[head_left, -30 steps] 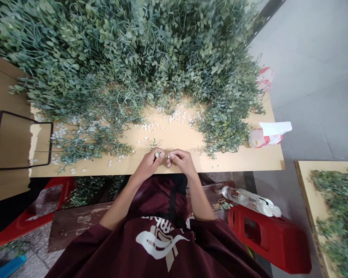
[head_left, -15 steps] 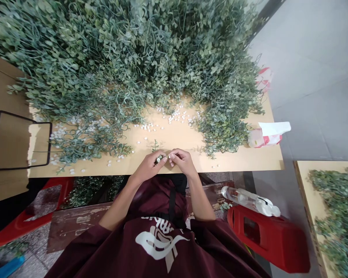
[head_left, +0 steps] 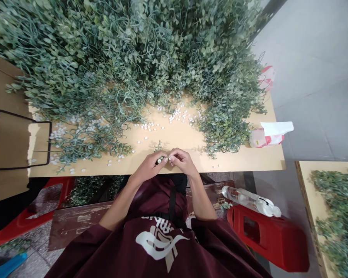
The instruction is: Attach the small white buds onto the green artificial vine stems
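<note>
My left hand (head_left: 151,165) is closed around a sprig of artificial greenery (head_left: 158,146), whose leafy tip sticks out beyond the fingers. A pale stem end shows between thumb and forefinger. Right beside it, my right hand (head_left: 182,160) is closed in a pinch on a small white bead-like piece (head_left: 170,158), close to the sprig. The fingertips of both hands nearly meet above the front edge of the table (head_left: 174,135). Whether the white piece sits on the stem I cannot tell.
A large heap of artificial greenery (head_left: 127,50) covers the table's back. Loose white pieces (head_left: 178,115) lie scattered before it. A black wire frame (head_left: 50,143) stands left, a tissue pack (head_left: 266,135) right. A plastic bottle (head_left: 243,197) lies by a red stool (head_left: 269,239).
The sprig's tip has shifted slightly to the right. Both hands keep almost the same place and grip.
</note>
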Available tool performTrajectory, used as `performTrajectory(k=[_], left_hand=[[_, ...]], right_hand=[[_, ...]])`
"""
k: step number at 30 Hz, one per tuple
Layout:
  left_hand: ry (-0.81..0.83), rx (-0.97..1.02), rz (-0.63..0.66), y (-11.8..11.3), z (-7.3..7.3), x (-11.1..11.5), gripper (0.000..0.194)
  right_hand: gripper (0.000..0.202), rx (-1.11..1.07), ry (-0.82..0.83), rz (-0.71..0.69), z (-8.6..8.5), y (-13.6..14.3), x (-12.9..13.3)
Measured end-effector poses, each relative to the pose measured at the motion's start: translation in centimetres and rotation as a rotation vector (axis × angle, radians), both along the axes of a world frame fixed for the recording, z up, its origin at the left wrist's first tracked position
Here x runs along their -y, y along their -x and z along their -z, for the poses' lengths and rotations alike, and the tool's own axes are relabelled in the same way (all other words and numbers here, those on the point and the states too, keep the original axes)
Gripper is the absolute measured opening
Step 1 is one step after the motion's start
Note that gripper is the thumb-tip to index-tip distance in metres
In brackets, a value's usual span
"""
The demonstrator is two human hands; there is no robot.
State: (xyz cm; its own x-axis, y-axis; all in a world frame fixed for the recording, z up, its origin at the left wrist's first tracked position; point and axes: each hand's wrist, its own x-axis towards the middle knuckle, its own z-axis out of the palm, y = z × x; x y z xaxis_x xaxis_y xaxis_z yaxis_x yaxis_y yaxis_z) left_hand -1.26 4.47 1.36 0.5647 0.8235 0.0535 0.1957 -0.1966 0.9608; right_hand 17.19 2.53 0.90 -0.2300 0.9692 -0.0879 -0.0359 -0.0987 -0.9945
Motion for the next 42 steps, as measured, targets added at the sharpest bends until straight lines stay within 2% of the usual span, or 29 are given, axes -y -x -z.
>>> performTrajectory(k=[7,14,23,31,37,42], left_hand=[[0.010,0.015,-0.005,0.0,0.1,-0.1,0.028],[0.019,0.013,-0.012,0.0,0.0,-0.1,0.027],[0.050,-0.003,-0.101,-0.1,0.4,-0.1,0.029],[0.062,-0.004,-0.085,-0.1,0.4,-0.1,0.029],[0.073,-0.003,-0.075,-0.1,0.3,-0.2,0.031],[0.067,0.002,-0.061,-0.1,-0.1,-0.2,0.029]], right_hand=[[0.024,-0.053,-0.032,-0.001,0.5,0.0,0.1],[0.030,0.033,-0.005,0.039,0.5,0.3,0.2],[0.029,-0.007,-0.007,0.124,0.6,0.4,0.2],[0.024,0.040,-0.045,0.147,0.6,0.8,0.3],[0.028,0.074,-0.047,0.141,0.5,0.6,0.3],[0.028,0.114,-0.050,0.112,-0.3,0.5,-1.0]])
